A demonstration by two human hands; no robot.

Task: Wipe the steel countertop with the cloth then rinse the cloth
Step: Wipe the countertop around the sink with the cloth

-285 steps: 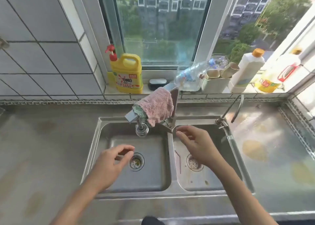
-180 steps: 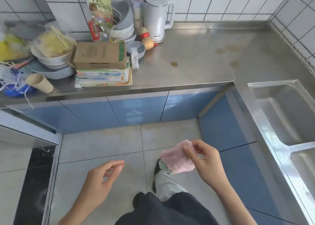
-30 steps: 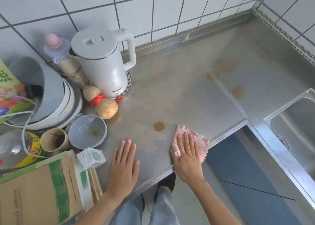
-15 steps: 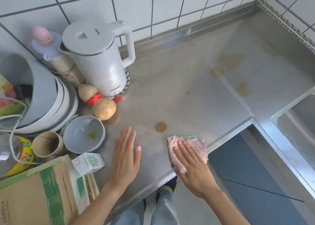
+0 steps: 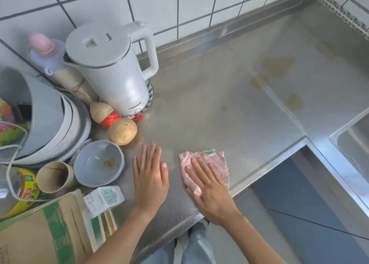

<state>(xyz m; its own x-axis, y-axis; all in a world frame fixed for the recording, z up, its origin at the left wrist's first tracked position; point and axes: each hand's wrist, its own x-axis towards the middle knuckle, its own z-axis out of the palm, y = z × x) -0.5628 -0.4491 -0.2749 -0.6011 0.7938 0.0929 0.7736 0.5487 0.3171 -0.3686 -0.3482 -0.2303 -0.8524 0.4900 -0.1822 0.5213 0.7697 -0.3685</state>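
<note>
The right hand presses flat, fingers straight, on the pink cloth. The left hand rests flat on the countertop. Just left of it, a grey bowl holds brownish residue.

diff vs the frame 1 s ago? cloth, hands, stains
The right hand slid the pink cloth over the small brown spot near the counter's front edge; that spot no longer shows. The left hand stays flat on the countertop. The larger brown stains farther back, the kettle and the bowl are unchanged.
</note>
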